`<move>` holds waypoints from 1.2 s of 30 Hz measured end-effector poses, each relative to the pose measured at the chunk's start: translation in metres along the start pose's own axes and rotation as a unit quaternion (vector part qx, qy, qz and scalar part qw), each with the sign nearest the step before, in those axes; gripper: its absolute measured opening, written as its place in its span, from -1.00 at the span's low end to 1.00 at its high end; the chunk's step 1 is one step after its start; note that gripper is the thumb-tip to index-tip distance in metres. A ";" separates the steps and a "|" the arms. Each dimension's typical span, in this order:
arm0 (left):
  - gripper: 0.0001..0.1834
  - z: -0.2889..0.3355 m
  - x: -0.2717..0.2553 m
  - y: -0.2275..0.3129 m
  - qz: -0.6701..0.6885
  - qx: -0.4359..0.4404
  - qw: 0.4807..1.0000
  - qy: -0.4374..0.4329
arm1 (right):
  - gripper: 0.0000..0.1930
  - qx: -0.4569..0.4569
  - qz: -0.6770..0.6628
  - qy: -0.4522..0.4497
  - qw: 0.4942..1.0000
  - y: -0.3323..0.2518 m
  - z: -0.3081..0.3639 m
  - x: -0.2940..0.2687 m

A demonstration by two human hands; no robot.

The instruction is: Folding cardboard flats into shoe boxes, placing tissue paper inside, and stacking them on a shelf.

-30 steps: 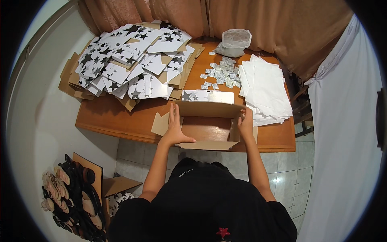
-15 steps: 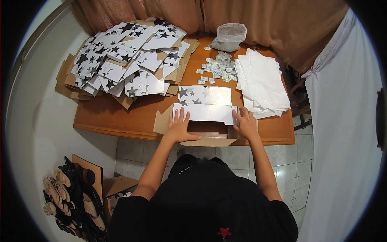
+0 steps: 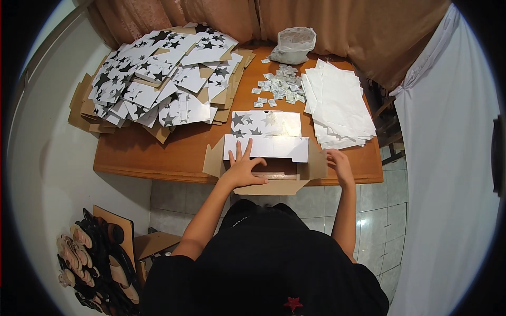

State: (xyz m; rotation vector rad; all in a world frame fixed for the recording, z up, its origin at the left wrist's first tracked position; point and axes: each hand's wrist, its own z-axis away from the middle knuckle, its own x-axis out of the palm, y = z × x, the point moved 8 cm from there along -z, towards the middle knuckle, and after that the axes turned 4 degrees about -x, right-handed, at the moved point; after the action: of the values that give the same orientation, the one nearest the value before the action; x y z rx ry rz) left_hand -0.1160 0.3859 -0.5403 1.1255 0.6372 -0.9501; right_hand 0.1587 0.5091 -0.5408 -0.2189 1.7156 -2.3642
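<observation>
Box (image 3: 266, 148) at table (image 3: 153, 155) edge; left hand (image 3: 244, 172) spread on it, right hand (image 3: 340, 166) at flap (image 3: 316, 164), grasp unclear; wood bare leftward.

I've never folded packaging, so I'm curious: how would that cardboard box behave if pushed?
The cardboard box is probably light, looking thin-walled. The right side flap would likely swing, since it stands splayed outward. With flat panels, it may slide rather than roll.

On the clock face of your view, black and beige shoes (image 3: 81, 253) clustered at eight o'clock. You had a brown curtain (image 3: 363, 29) across twelve to one, a white cloth (image 3: 448, 184) hanging at three, and a whitish plastic bag (image 3: 296, 41) near one, with white paper sheets (image 3: 341, 108) stacked at two.
</observation>
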 end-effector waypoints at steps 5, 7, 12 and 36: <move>-0.03 0.001 0.006 -0.001 -0.016 -0.004 0.999 0.037 | -0.77 -0.276 0.251 -0.049 0.926 -0.022 0.005 0.071; -0.01 0.000 0.004 -0.002 -0.012 -0.008 0.998 0.063 | -0.48 -0.302 0.365 -0.018 0.880 -0.023 0.007 0.093; 0.05 0.000 0.006 -0.001 0.004 -0.005 0.998 0.062 | -0.07 -0.269 0.425 0.027 0.864 -0.016 0.003 0.111; -0.58 0.068 -0.056 -0.031 0.305 -0.046 0.897 0.315 | -0.07 -0.244 0.549 0.034 0.799 -0.017 0.000 0.121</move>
State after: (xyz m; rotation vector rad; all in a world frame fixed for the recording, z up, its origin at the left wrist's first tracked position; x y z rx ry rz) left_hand -0.1724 0.3350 -0.4858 1.4373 0.7633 0.0053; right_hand 0.0400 0.4833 -0.5254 0.6359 1.7159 -1.0779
